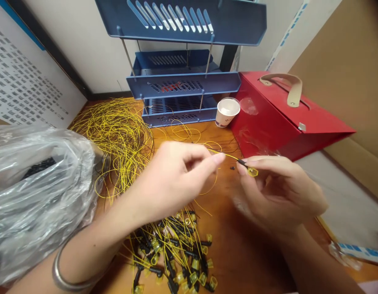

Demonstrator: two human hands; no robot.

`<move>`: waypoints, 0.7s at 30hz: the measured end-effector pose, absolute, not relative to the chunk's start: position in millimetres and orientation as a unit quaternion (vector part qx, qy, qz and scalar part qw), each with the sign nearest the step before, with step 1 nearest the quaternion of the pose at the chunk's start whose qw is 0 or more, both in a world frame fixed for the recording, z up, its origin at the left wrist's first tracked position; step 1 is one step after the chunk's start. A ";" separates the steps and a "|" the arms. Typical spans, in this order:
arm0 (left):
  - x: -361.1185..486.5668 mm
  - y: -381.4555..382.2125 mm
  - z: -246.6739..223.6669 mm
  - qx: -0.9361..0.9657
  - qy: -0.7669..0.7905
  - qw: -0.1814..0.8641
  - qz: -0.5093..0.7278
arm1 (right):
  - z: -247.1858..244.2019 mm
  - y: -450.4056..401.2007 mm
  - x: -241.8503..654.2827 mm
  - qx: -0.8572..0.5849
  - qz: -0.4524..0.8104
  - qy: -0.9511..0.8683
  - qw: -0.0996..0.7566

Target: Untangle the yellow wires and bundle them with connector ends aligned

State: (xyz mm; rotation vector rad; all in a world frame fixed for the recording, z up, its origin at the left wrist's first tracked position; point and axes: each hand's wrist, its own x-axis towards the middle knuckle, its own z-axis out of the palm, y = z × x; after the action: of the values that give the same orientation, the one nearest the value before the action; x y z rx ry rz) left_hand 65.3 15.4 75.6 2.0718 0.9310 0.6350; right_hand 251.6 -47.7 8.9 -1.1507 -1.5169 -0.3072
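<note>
Near the middle, my left hand (pixel 182 175) pinches a thin yellow wire (pixel 231 156) between thumb and fingers. The wire runs right into a small black connector (pixel 242 162) with a clear yellow cap (pixel 253 172) at its end. My right hand (pixel 277 188) holds that connector between thumb and forefinger. Below my left hand lies a pile of black connectors with yellow caps (pixel 176 261) and wires. A tangled heap of yellow wires (pixel 118 134) spreads behind my left forearm.
A clear plastic bag (pixel 38 192) with black parts fills the left side. At the back stands a blue tiered rack (pixel 182 85), with a paper cup (pixel 227 112) beside it. A red box (pixel 280 110) with a beige handle is at the back right. Cardboard (pixel 348 77) borders the right.
</note>
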 end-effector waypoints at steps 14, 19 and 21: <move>78.8 57.4 91.2 0.416 0.400 0.725 0.377 | 39.1 -67.9 239.0 -0.395 0.004 -0.746 0.536; 64.6 67.1 107.7 0.419 0.432 0.681 0.416 | 34.6 -96.2 244.8 -0.430 0.098 -0.766 0.467; 58.7 69.7 110.4 0.411 0.431 0.678 0.430 | 30.5 -107.4 248.6 -0.429 0.141 -0.777 0.438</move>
State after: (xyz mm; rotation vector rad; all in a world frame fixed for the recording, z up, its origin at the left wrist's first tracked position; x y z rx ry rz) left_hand 58.7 69.7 110.4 0.9243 0.9684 0.9653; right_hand 248.6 -107.4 30.5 -1.0663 -1.9313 0.3502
